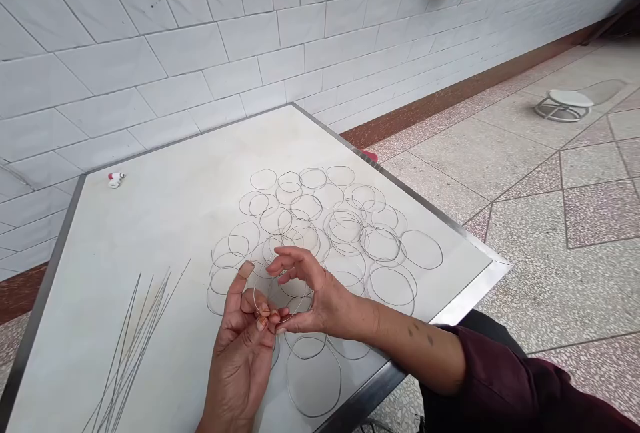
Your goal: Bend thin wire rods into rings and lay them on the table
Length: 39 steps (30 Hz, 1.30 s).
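Note:
Near the front middle of the table, my left hand (245, 346) pinches a thin wire (256, 299) between thumb and fingers, its index finger raised with a tan wrap on the tip. The wire curves up and round toward my right hand (310, 293). That hand reaches in from the right, its thumb and little finger by the wire and its upper fingers curled apart. Many wire rings (380, 244) lie overlapping beyond and beside the hands. Several straight wires (133, 346) lie in a loose bundle at the left.
The white table (165, 219) has a metal edge and stands against a tiled wall (190, 46). A small red and white object (116, 179) sits at its far left corner. A low round stool (565, 105) stands on the floor at the right.

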{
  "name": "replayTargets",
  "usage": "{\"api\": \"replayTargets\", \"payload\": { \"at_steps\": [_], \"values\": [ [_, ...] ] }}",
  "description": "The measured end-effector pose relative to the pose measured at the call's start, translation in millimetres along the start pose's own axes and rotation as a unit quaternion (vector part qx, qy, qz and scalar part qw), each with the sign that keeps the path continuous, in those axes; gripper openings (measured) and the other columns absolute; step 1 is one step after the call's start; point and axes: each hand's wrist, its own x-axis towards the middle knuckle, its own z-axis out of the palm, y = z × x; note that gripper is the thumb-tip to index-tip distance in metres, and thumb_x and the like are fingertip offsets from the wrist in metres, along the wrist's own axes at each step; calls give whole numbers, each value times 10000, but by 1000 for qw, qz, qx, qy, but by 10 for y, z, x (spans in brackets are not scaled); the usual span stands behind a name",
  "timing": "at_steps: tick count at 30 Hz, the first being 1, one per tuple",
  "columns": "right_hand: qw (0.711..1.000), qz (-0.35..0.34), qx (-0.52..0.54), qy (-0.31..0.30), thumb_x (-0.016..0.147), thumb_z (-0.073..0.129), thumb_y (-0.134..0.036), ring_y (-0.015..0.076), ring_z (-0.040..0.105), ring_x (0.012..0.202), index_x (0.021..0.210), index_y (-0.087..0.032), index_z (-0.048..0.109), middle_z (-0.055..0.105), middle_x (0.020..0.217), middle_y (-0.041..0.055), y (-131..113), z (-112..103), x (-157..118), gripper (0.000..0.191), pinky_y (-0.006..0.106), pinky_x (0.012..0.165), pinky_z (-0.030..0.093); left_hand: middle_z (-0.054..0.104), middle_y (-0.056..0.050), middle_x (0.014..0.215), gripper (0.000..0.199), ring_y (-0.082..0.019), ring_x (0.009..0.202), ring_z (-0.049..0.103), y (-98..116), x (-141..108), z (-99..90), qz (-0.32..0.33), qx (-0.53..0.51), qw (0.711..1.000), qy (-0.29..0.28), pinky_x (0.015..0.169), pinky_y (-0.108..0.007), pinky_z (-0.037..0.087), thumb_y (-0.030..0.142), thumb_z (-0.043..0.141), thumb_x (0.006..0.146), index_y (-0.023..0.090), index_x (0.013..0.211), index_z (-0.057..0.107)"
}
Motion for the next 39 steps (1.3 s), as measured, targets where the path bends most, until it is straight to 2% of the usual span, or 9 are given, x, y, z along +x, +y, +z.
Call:
{"api": "replayTargets", "payload": {
  "at_steps": [5,10,12,17,25,33,39],
  "values": [
    [1000,-16,12,10,652,927,-289,250,540,1249,1451,-322,261,522,1318,113,1,-7,5,1040,460,1006,504,553,52,751,620,-102,693,552,-12,11,-38,2,4,1000,-6,828,-277,535,207,828,727,365,1300,650],
    [1000,-30,2,-3,524,971,-437,289,517,1284,1495,-330,174,493,1362,136,25,-33,19,1260,491,1033,475,552,55,745,628,-110,677,553,-3,-41,36,-16,20,1000,17,831,-306,530,198,837,725,380,1296,650],
    [1000,-24,-12,-3,493,973,-469,304,501,1301,1495,-331,182,466,1388,141,28,-46,24,1284,503,1044,466,553,55,747,629,-113,675,557,-3,-61,66,-21,23,999,20,829,-309,529,206,845,716,383,1290,655],
    [997,-39,-56,21,530,957,-484,295,506,1264,1433,-318,332,456,1387,124,-2,-67,28,1110,484,1024,485,552,50,751,617,-110,680,557,-13,-58,60,-28,8,999,19,837,-309,527,210,833,731,384,1296,654],
    [993,-50,-98,47,594,933,-483,273,523,1212,1400,-304,393,511,1335,110,-59,-65,20,986,456,998,502,589,48,721,681,-140,735,614,-34,9,-53,-36,1,999,-1,873,-342,521,202,852,708,355,1333,628],
    [990,-58,-120,36,629,909,-505,272,545,1200,1374,-290,426,552,1319,109,-81,-104,13,914,463,1018,488,610,52,707,633,-133,736,624,-34,-9,-64,-43,-15,998,-32,911,-336,517,150,816,734,317,1319,638],
    [990,-63,-125,5,679,883,-495,274,535,1227,1393,-281,423,555,1325,112,-111,-133,11,876,464,1049,464,630,58,690,578,-119,695,613,-69,35,-113,-46,-27,996,-68,893,-331,525,120,811,725,280,1260,663]
  ]
}}
